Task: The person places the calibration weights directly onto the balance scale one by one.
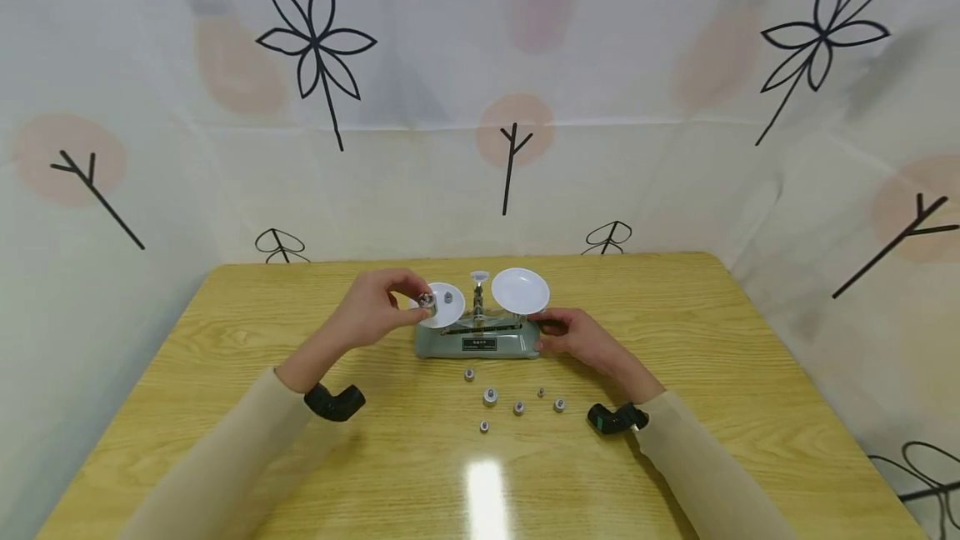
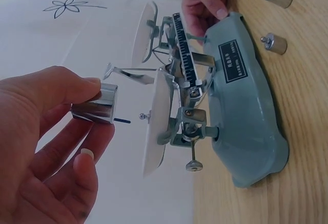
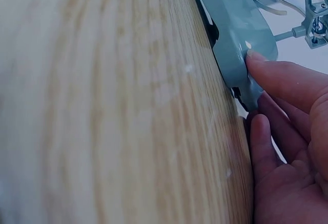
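Observation:
My left hand (image 1: 372,307) pinches a large cylindrical metal weight (image 2: 100,103) between thumb and fingers. In the left wrist view the weight is apart from the white left pan (image 2: 160,126) of a balance scale. One small knobbed weight (image 1: 448,297) sits on that pan. The scale's right pan (image 1: 521,291) has nothing on it and stands higher than the left. My right hand (image 1: 581,338) grips the right end of the grey-green scale base (image 1: 442,345), thumb (image 3: 279,73) on the front corner and fingers behind it.
Several loose metal weights of different sizes stand on the wooden table (image 1: 300,457) in front of the scale, among them a larger one (image 1: 490,397) and a tiny one (image 1: 541,392). A white patterned cloth (image 1: 420,190) hangs behind and at the sides.

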A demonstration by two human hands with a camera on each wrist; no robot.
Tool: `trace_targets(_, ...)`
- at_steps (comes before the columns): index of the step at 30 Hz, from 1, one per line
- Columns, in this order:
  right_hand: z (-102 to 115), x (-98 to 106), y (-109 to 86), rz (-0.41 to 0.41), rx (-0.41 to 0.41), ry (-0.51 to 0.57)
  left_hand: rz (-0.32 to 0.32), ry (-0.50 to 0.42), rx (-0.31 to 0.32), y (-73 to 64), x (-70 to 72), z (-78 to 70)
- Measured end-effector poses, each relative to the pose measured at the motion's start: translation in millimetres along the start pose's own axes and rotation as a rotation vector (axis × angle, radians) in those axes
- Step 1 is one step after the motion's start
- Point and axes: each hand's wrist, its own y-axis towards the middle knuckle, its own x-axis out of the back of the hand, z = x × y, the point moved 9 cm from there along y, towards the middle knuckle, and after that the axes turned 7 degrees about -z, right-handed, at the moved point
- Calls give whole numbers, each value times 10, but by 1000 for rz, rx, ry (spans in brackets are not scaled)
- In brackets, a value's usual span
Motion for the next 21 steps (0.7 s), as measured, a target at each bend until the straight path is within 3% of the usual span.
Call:
trace_targets(12,-13,-12,43,-10,-13,-24,61,37,-9,237,28,92)
trace_targets(21,-8,-14,71,-20,-14,-18,117,33,-10,383,-19,242)
